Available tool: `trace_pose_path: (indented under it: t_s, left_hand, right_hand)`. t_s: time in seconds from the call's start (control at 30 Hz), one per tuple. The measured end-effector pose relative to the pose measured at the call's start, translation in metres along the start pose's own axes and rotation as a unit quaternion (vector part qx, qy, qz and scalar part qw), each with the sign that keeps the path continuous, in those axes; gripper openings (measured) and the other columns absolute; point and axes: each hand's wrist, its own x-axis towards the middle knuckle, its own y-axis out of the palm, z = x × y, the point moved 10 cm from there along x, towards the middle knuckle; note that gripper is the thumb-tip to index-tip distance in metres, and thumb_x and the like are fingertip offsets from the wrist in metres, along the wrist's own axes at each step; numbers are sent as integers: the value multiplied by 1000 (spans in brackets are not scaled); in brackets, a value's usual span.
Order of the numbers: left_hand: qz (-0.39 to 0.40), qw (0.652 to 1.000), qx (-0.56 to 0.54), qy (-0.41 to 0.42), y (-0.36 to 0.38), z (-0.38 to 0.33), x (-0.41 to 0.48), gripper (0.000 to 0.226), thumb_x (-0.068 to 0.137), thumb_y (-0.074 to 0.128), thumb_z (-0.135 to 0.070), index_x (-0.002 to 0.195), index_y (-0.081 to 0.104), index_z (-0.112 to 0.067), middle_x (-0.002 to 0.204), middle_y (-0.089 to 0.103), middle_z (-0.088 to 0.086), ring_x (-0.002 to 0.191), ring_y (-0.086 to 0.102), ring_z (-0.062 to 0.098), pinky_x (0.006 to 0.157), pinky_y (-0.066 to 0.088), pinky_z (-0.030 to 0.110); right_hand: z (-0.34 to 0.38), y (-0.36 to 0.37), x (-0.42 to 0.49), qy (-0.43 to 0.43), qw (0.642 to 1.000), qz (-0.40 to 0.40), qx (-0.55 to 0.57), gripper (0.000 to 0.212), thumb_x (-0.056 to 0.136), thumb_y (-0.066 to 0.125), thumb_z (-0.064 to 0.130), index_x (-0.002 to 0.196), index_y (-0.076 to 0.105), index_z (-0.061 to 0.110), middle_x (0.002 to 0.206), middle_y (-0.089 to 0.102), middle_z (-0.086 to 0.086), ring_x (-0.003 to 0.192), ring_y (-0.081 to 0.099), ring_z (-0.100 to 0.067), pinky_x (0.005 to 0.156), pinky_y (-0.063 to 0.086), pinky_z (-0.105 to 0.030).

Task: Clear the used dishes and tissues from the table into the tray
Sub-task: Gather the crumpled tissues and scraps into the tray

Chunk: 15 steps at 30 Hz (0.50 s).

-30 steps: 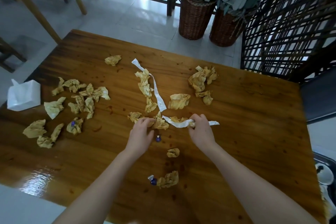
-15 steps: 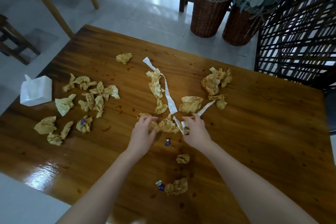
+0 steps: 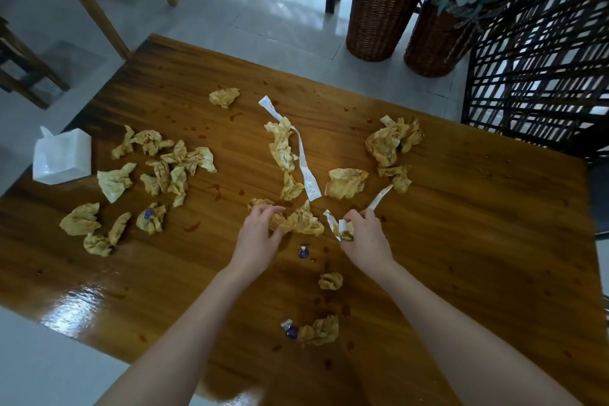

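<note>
My right grip (image 3: 362,236) pinches the white wrapper strip (image 3: 379,199) and a crumpled tissue (image 3: 347,233) together, likely to carry both at once. My left grip (image 3: 260,231) curls onto a stained tissue (image 3: 296,222) on the counter (image 3: 478,241). No tray in view.

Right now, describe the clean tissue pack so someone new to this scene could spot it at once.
Start at the wooden table and go to its left edge, past the cluster of stained crumpled tissues. There sits the tissue pack: a white, boxy block with a sheet poking from its top, the only clean, squared thing among yellowish wads.
</note>
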Motion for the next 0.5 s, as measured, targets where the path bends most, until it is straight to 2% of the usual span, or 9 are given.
trace_pose_path:
  t_s: [0.17, 0.37, 0.5]
  left_hand:
    - [2, 1000, 3, 1, 7, -6, -7, 38, 93, 56, -11, 131, 53, -20, 136, 46, 3, 130, 41, 18, 110, 35, 33]
    - [-15, 1000, 16, 7, 10, -7, -26, 39, 92, 58, -11, 129, 55, -21, 138, 43, 3, 131, 39, 19, 109, 34, 33]
    - [-30, 999, 21, -4, 8, -2, -39, 41, 90, 59, -10, 128, 54, -24, 140, 41, 5, 133, 36, 22, 108, 34, 35]
  right_hand:
    - [-5, -4, -21, -5, 999, -1, 32, 40, 79, 70, 16, 114, 51, 26, 115, 40, 3, 107, 42, -15, 73, 39, -21]
    - [4, 4, -57, -22, 998, 3, 59, 41, 78, 72, 17, 112, 53, 28, 112, 41, 8, 105, 44, -11, 80, 46, -21]
    - [7, 20, -77, -17, 998, 19, 60, 42, 78, 73, 19, 111, 52, 32, 115, 39, 11, 105, 42, -7, 76, 44, -18]
